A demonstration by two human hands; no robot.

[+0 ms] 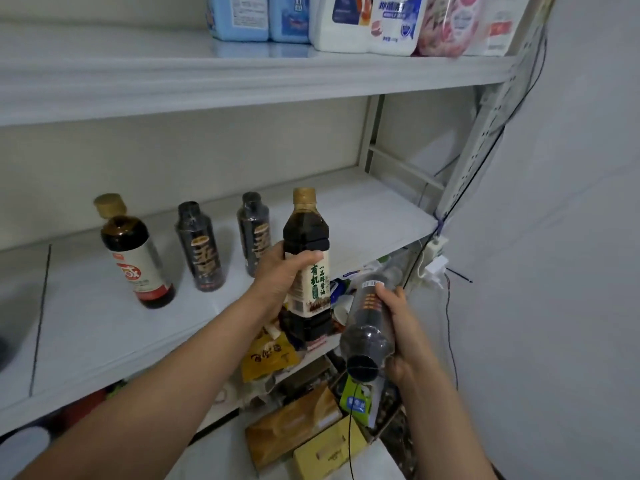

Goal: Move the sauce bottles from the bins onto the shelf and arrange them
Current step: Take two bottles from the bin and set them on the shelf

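Left hand (277,271) is gripping a soy sauce bottle (306,237) around its middle, thumb lying across the top of the cream label; the bottle is being held upright, tan cap uppermost, in front of the near edge of the middle shelf (104,323), right of the bottles standing there; whether its base is touching that edge cannot be told. Right hand (405,327) is clasping a second dark bottle (367,320) from its right side, fingers curling round the body; this one is tilting steeply, black cap pointing near and down toward the camera, base pointing far; it is hanging just right of the first bottle, off the shelf, over the clutter below.

Three bottles are standing on the middle shelf in a loose row: at left a red and white labelled bottle (138,265) of dark sauce with a tan cap; to its right the left black-wrapped bottle (201,247); further right and slightly farther back the right black-wrapped bottle (254,233), just left of the left hand and partly hidden by it.

Upper shelf (173,74) is carrying blue jugs (256,15), white jugs (367,22) and a pink pouch (450,26) toward its right end; labels too blurred to read. Below the middle shelf a yellow packet (268,355), brown cartons (298,424) and a green and white box (356,400) are lying crowded together. A white plug block (434,254) is hanging at the right upright; a black cable (450,341) is trailing down the wall.
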